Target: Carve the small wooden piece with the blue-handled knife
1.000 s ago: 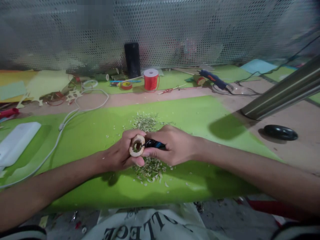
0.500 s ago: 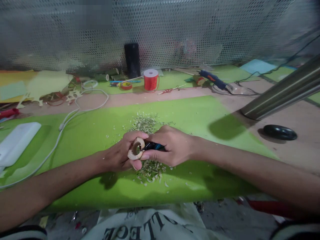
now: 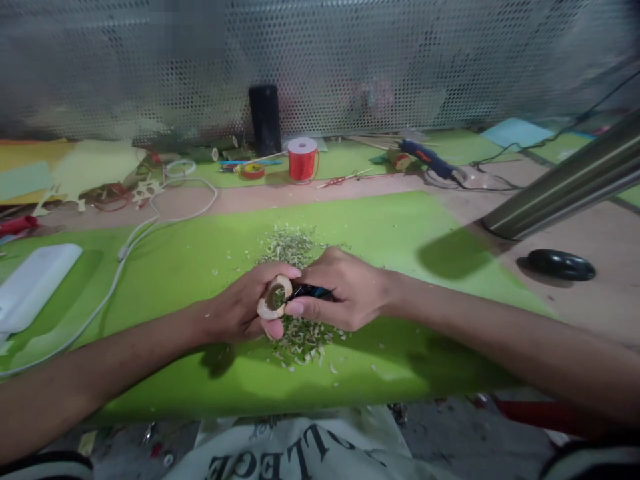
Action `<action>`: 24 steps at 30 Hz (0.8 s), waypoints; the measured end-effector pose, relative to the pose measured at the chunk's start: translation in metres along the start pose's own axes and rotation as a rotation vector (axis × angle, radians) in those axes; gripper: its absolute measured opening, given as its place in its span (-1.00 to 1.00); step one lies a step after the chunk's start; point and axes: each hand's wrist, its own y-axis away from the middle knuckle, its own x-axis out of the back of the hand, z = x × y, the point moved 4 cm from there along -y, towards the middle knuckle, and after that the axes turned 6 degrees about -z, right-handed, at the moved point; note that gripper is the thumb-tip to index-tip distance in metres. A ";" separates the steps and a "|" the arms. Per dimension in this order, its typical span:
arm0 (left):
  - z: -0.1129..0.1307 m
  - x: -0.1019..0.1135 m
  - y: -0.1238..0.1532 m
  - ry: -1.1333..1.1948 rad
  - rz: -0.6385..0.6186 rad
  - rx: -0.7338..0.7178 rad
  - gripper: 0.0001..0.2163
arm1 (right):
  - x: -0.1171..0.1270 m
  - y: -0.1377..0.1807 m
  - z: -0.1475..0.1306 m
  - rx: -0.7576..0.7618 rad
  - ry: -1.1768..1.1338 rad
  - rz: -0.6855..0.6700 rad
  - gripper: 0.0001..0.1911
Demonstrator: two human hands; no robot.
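My left hand (image 3: 245, 303) is closed around a pale ring-shaped piece (image 3: 265, 308), perhaps wood or bamboo, with its round opening turned up toward me. In my right hand (image 3: 345, 290) is a dark-handled tool (image 3: 311, 291), its handle gripped between thumb and fingers. The tool's front end meets the ring's right rim; its tip is too small and hidden to make out. Beneath both hands lies a heap of pale shavings (image 3: 305, 343) on a green mat (image 3: 165, 300).
At the back stand a red thread spool (image 3: 301, 163) and a dark phone (image 3: 265, 120). A blue glue gun (image 3: 425, 158) lies back right, near a metal post (image 3: 560, 180) and a black mouse-shaped object (image 3: 561, 265). On the left are a white power bank (image 3: 40, 287) and a white cable (image 3: 123, 250).
The ring has turned slightly in my left hand, showing more of its opening, and has shifted a little to the right. The dark-handled tool's angle has changed slightly.
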 end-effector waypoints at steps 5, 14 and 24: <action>0.002 0.003 -0.003 0.007 -0.010 -0.020 -0.45 | -0.002 0.000 -0.001 0.104 0.095 0.096 -0.51; 0.006 0.001 -0.004 -0.082 0.090 -0.042 -0.45 | -0.007 0.002 -0.003 0.153 0.127 0.216 -0.52; -0.001 0.014 -0.007 -0.392 0.109 0.038 -0.47 | 0.001 0.003 0.003 0.032 0.135 0.134 -0.55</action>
